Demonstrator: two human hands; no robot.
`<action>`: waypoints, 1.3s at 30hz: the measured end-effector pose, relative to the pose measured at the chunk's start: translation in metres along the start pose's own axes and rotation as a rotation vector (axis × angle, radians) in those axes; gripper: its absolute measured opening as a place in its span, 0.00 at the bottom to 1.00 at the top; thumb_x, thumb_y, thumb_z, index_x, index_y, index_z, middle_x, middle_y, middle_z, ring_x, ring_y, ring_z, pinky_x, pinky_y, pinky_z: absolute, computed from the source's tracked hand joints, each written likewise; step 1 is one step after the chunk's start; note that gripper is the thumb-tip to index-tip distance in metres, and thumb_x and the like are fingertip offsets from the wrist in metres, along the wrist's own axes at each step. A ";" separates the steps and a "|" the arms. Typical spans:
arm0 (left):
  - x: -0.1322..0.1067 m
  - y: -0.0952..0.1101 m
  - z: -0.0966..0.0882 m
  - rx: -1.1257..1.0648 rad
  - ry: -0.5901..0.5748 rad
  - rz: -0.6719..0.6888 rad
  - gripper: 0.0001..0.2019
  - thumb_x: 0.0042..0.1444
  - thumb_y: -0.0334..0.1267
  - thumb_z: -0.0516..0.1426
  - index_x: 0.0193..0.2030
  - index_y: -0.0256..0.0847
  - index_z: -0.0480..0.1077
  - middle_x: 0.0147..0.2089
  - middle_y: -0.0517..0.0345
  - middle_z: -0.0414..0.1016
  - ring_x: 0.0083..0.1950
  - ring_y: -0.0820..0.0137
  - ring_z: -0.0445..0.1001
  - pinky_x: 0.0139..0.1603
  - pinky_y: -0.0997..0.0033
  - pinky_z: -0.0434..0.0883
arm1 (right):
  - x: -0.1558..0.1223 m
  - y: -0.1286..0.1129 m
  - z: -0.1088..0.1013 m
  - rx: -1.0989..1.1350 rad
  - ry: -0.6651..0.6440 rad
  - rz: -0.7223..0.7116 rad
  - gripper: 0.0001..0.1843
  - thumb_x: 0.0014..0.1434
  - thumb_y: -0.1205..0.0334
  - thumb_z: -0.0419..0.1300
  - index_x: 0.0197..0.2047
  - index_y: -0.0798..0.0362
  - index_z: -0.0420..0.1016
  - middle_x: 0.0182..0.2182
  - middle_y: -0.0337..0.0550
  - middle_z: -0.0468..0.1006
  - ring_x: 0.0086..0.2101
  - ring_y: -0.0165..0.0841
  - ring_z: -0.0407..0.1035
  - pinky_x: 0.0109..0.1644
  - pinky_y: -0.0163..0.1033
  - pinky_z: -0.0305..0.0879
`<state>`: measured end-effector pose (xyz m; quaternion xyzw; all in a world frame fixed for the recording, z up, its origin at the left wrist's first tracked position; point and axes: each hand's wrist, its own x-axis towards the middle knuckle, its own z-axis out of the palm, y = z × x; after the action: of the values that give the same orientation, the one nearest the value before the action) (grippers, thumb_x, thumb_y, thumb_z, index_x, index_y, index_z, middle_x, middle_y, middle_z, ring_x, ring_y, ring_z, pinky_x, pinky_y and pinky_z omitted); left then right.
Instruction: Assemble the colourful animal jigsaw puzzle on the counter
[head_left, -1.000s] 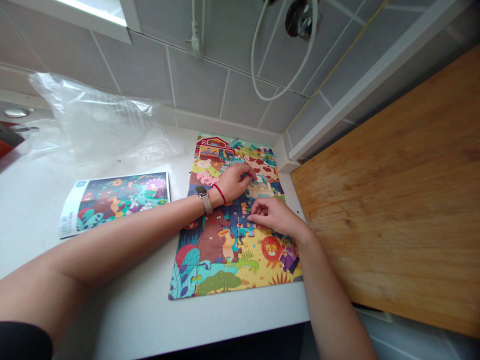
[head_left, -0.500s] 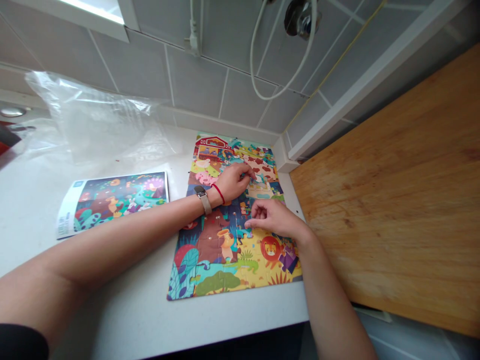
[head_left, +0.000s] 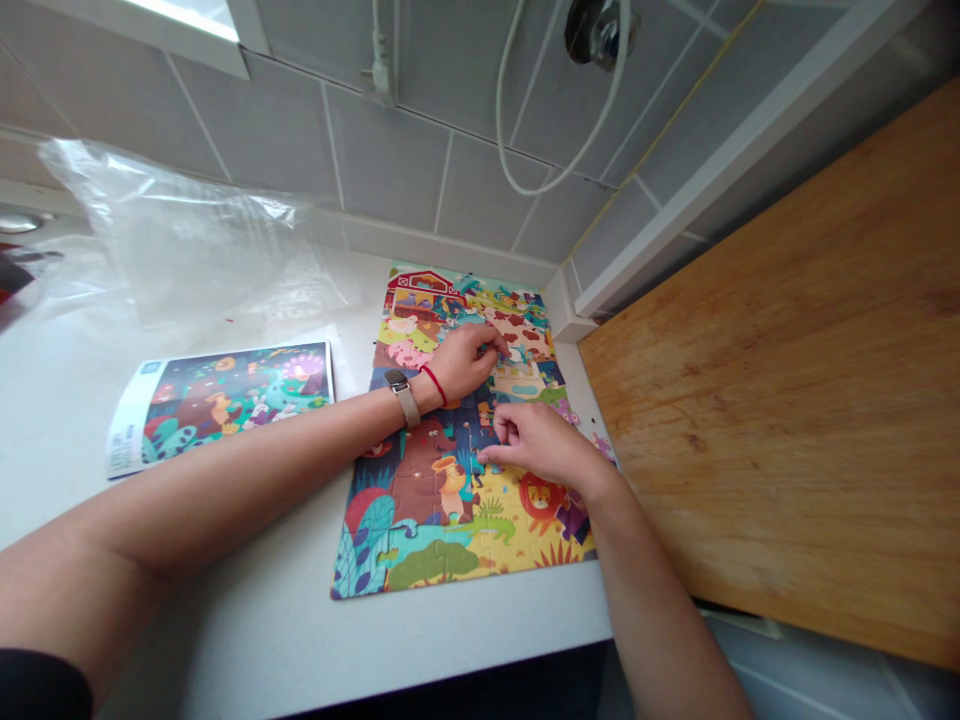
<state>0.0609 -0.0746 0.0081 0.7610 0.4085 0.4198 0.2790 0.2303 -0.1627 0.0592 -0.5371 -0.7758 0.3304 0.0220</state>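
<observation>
A colourful animal jigsaw puzzle [head_left: 442, 565] lies on the white counter, with the lion, bear and crocodile pictures showing at its near end. My left hand [head_left: 466, 360] rests on its middle, fingers curled downward near the cow picture; what the fingertips hold, if anything, is hidden. Just nearer to me, my right hand [head_left: 541, 440] hovers over or touches the puzzle, thumb stretched out and apart from the curled fingers. No piece shows between them. A loose purple puzzle piece [head_left: 573, 522] lies beside the lion, partly covered by my right wrist.
A printed picture sheet [head_left: 240, 385] lies left of the puzzle, partly under my left forearm. Behind it sits a crumpled clear plastic bag [head_left: 202, 250]. A wooden board [head_left: 787, 400] borders the right side. A white cable [head_left: 504, 130] hangs before the tiled wall.
My right hand has shifted slightly left, and pink-purple pieces at the puzzle's right edge have come into view. The left hand stays nearly in place.
</observation>
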 end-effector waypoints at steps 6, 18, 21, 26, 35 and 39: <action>0.000 -0.001 0.001 -0.003 0.008 -0.002 0.13 0.55 0.26 0.53 0.36 0.40 0.79 0.39 0.56 0.83 0.44 0.64 0.79 0.52 0.65 0.74 | -0.002 0.004 -0.008 0.068 0.044 0.027 0.21 0.53 0.52 0.77 0.28 0.51 0.69 0.23 0.30 0.69 0.26 0.27 0.61 0.30 0.34 0.50; 0.000 0.001 0.000 -0.010 0.001 -0.008 0.14 0.55 0.25 0.53 0.36 0.40 0.80 0.39 0.57 0.84 0.44 0.65 0.80 0.52 0.66 0.74 | -0.001 -0.001 -0.001 0.042 -0.032 0.043 0.19 0.52 0.57 0.77 0.31 0.51 0.70 0.25 0.30 0.73 0.26 0.28 0.63 0.31 0.34 0.50; 0.000 0.001 -0.001 0.001 -0.005 -0.021 0.14 0.55 0.26 0.53 0.36 0.41 0.80 0.40 0.57 0.84 0.44 0.65 0.79 0.53 0.65 0.74 | -0.001 -0.001 -0.002 0.061 -0.045 0.028 0.18 0.53 0.57 0.76 0.32 0.50 0.70 0.24 0.30 0.72 0.26 0.28 0.63 0.32 0.34 0.51; 0.000 0.001 0.000 0.011 -0.017 -0.018 0.14 0.56 0.26 0.53 0.37 0.41 0.80 0.40 0.57 0.84 0.45 0.64 0.80 0.54 0.64 0.74 | -0.002 0.000 -0.001 0.068 -0.060 0.027 0.16 0.55 0.58 0.75 0.33 0.50 0.71 0.24 0.30 0.72 0.26 0.28 0.64 0.32 0.34 0.51; -0.003 0.004 -0.001 0.016 -0.072 0.035 0.14 0.56 0.25 0.52 0.38 0.40 0.79 0.41 0.55 0.83 0.44 0.65 0.79 0.51 0.66 0.74 | -0.002 0.001 0.001 0.068 -0.071 0.008 0.14 0.56 0.60 0.74 0.38 0.50 0.74 0.26 0.30 0.74 0.27 0.29 0.68 0.33 0.34 0.53; -0.004 0.004 -0.001 -0.013 -0.120 0.045 0.14 0.56 0.25 0.52 0.38 0.39 0.79 0.41 0.55 0.83 0.41 0.67 0.79 0.47 0.69 0.75 | -0.004 0.001 0.001 0.040 -0.094 0.002 0.20 0.53 0.55 0.77 0.42 0.49 0.73 0.28 0.31 0.77 0.29 0.31 0.70 0.33 0.35 0.53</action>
<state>0.0606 -0.0804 0.0099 0.7919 0.3713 0.3821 0.2984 0.2321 -0.1663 0.0592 -0.5211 -0.7687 0.3707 -0.0039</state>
